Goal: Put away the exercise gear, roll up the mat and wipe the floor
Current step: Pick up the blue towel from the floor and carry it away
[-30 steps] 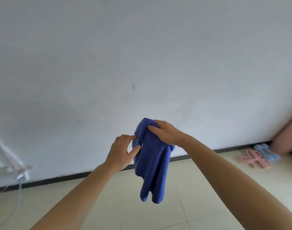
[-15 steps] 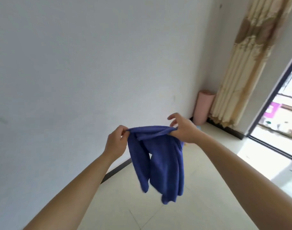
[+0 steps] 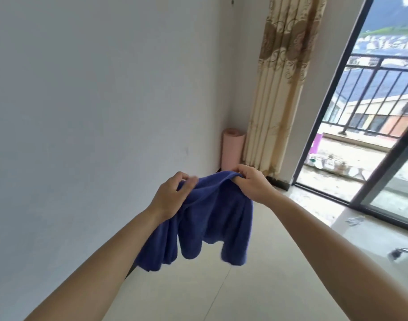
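Note:
A blue cloth (image 3: 212, 218) hangs in the air in front of me, held up by its top edge. My left hand (image 3: 170, 195) pinches the edge on the left, and my right hand (image 3: 251, 184) pinches it on the right. The cloth droops in folds below both hands, above the pale tiled floor (image 3: 244, 286). A rolled pink mat (image 3: 232, 149) stands upright in the far corner against the wall.
A white wall (image 3: 94, 112) runs along the left. A beige patterned curtain (image 3: 281, 77) hangs beside a glass sliding door (image 3: 383, 181) to a balcony with a railing. A small crumpled scrap (image 3: 355, 220) lies on the floor near the door, and a metal part (image 3: 404, 252) shows at the right edge.
My view has turned right, from the bare wall to the corner and balcony door. My hands have spread the cloth's top edge between them and hold it higher in view.

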